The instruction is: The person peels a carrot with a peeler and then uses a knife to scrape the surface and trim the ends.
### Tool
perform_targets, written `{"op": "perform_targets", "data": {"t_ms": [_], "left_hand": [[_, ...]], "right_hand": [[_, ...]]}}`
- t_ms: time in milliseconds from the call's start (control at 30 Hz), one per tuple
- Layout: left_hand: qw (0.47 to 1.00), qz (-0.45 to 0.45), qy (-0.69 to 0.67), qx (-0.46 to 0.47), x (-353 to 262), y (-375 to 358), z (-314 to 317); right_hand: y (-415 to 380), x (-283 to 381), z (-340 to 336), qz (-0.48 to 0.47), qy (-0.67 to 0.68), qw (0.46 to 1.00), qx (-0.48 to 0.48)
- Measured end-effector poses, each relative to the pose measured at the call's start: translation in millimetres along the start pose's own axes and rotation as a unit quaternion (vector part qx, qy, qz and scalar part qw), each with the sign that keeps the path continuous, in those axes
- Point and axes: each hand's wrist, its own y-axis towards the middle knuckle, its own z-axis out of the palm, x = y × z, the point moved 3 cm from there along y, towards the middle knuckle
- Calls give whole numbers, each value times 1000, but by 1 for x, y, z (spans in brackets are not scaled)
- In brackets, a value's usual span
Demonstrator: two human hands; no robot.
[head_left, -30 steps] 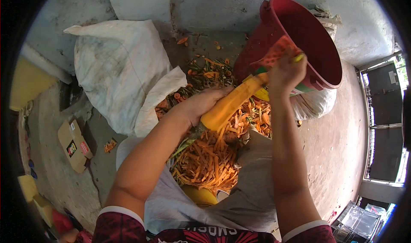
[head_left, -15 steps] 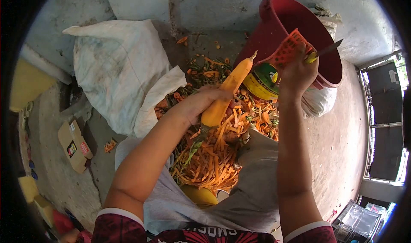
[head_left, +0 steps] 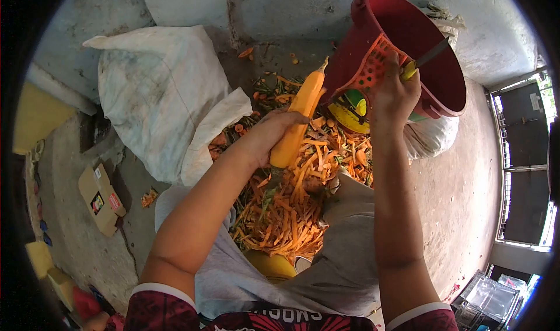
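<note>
My left hand (head_left: 279,133) is closed around a large peeled carrot (head_left: 300,112), its stem end pointing up and away. In my right fist (head_left: 396,94) is a knife (head_left: 430,59); a bit of yellow handle shows and the blade points up to the right. Against that same hand sits an orange plastic piece full of holes (head_left: 376,62), in front of the red bucket; its lower part and my grip on it are partly hidden. Beneath the carrot lies a heap of orange peel strips (head_left: 291,226) between my legs.
The large red bucket (head_left: 350,51) tilts at the back right, a yellow and green container (head_left: 348,110) in front of it. White sacks stand at left (head_left: 157,97) and behind the bucket (head_left: 434,137). A flattened cardboard box (head_left: 102,199) lies on the concrete floor.
The carrot and my left hand have shifted slightly left and tilted more upright. My right hand, with the knife and orange piece, has moved a little left.
</note>
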Motion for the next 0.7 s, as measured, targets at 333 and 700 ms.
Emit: {"op": "perform_targets", "data": {"t_ms": [333, 700], "left_hand": [[997, 69, 10, 27, 11, 21, -11], [998, 47, -2, 34, 11, 18, -5]], "right_hand": [[-8, -3, 9, 31, 70, 996, 48], [-37, 4, 33, 70, 47, 992, 92]]}}
